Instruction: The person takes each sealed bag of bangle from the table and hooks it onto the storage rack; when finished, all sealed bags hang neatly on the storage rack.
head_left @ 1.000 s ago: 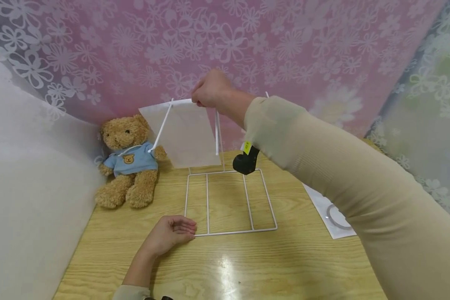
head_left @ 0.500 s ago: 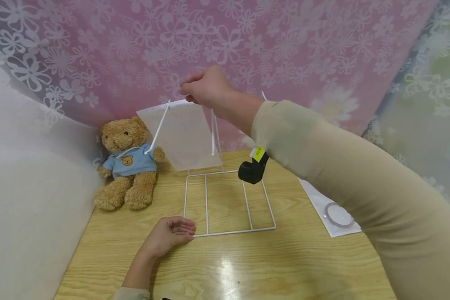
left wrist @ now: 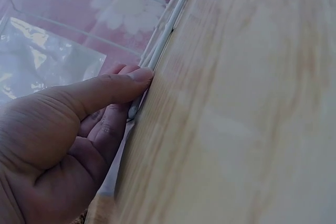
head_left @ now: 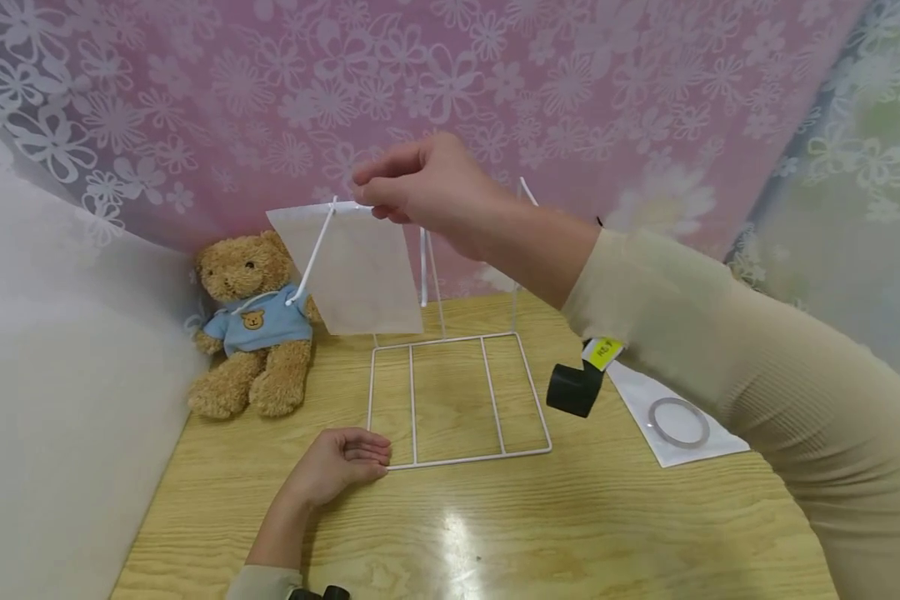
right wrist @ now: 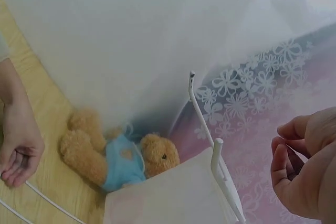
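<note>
Left-wrist view alone showed the left hand (head_left: 341, 462) pinching the white rack (head_left: 457, 460), mid-frame in head view. Right hand (head_left: 438, 187), loosely curled, gripped nothing; right-wrist view showed it clear of the bag (right wrist: 168, 195), lower centre.

- The white wire rack (head_left: 412, 404) is standing upright, its rectangular base (head_left: 468, 459) lying flat and two thin bars running inside it.
- At the upper left of the rack, the left prong (head_left: 312, 254) is slanting outward.
- The pale, half-clear flat packet (head_left: 367, 275) is hanging by its top edge at this prong, leaning a little.
- The rack's next prong (head_left: 423, 267) is showing just beside the packet.
</note>
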Tool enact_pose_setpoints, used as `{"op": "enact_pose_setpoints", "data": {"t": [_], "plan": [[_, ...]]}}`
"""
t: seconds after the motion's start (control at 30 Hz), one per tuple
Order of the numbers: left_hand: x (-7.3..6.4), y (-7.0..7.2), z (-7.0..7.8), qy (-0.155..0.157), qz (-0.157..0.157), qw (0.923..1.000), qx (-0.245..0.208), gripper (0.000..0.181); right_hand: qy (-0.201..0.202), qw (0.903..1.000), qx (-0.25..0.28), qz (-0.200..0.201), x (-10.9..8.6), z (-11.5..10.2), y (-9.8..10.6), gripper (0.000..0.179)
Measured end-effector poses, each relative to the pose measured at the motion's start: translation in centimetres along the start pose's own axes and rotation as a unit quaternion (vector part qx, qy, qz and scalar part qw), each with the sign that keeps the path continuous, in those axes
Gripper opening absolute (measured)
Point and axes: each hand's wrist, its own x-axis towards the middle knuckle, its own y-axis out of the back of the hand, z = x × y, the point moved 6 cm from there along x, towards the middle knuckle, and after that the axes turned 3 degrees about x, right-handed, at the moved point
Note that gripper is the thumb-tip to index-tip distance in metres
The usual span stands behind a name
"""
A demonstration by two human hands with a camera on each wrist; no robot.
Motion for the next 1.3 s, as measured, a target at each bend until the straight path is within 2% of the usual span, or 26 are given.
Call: {"op": "enact_pose_setpoints", "data": {"t": [0.2,0.4,0.7,0.83,1.0,1.3], "plan": [[0.0,0.0,0.1,0.004,-0.004,1.0,-0.006,0.038,0.022,0.9994,-0.02,-0.02,-1.3,0.3,0.6,0.018],[-0.1,-0.1,0.3,0.002,-0.006,0.9999,-0.01,0.038,0.026,0.9986,-0.02,-0.042,-2.4,0.7,1.1,0.02],[-0.1,0.0,0.4,0.004,-0.007,0.9999,-0.008,0.038,0.051,0.9957,-0.002,-0.078,-5.6,1.0,1.3,0.024],[-0.2,0.0,0.6,0.0,-0.009,0.9999,-0.006,0.038,0.061,0.9937,-0.015,-0.093,-7.0,1.2,1.6,0.025],[-0.3,0.1,0.7,-0.01,-0.007,0.9999,-0.001,0.038,0.061,0.9927,-0.051,-0.091,-8.1,1.7,2.5,0.024],[-0.2,0.2,0.7,-0.014,-0.008,0.9999,-0.003,0.037,0.075,0.992,-0.056,-0.084,-10.0,3.0,4.1,0.024]]}}
